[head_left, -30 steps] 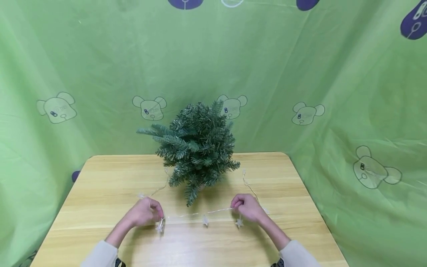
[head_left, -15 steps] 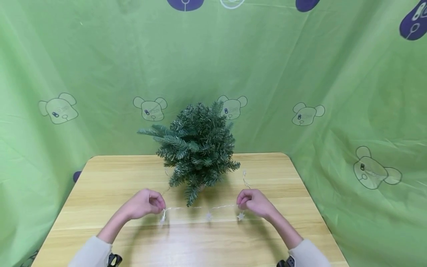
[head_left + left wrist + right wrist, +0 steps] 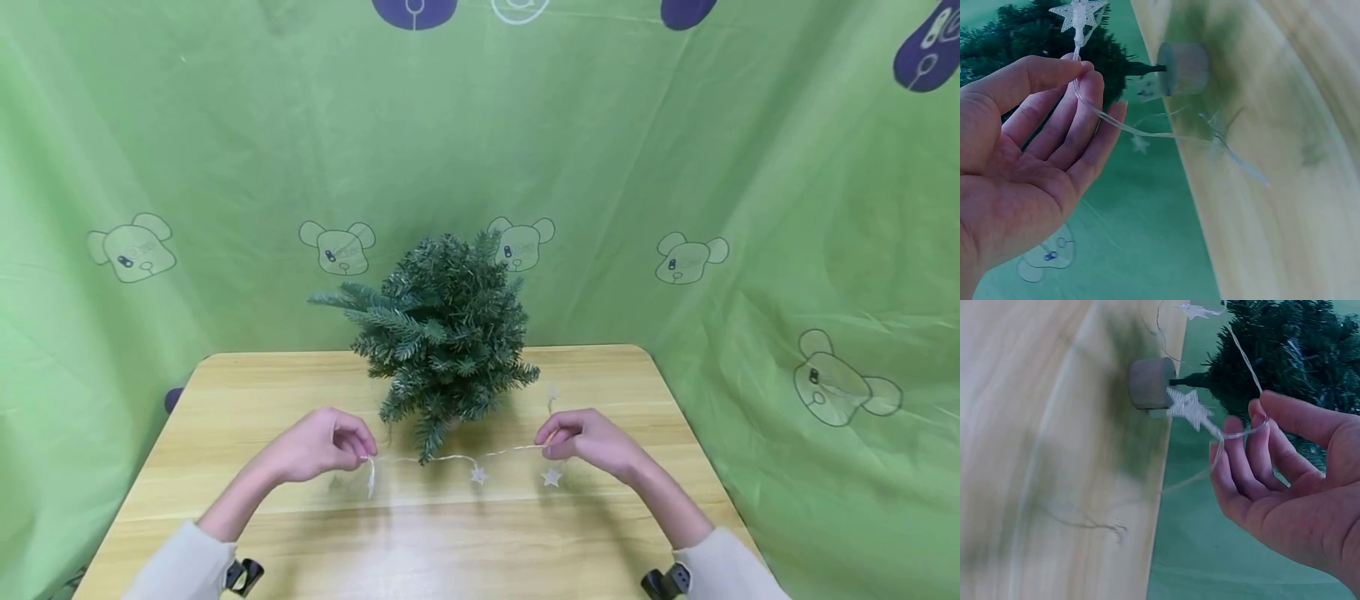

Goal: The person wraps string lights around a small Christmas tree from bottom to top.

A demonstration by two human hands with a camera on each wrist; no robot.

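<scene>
A thin clear wire of star lights [image 3: 450, 457] stretches between the two hands, in front of a small green tree [image 3: 450, 333]. My left hand [image 3: 322, 447] pinches the wire between thumb and fingertips; a star [image 3: 1077, 15] stands close by the fingertips in the left wrist view. My right hand [image 3: 596, 442] pinches the wire on the other side, with a star [image 3: 552, 477] hanging below it. Another star [image 3: 477, 474] hangs from the middle stretch. Both wrist views show the tree's round grey base [image 3: 1186, 69] on the table.
The wooden table [image 3: 420, 542] reaches back to a green curtain [image 3: 225, 150] printed with bear heads. More of the light string [image 3: 1085, 524] trails over the table in the right wrist view. A star [image 3: 553, 392] lies right of the tree.
Both hands have moved away from the person, toward the tree, and slightly to the right, with the wire between them. The right forearm has swung outward. The tree has stayed in place.
</scene>
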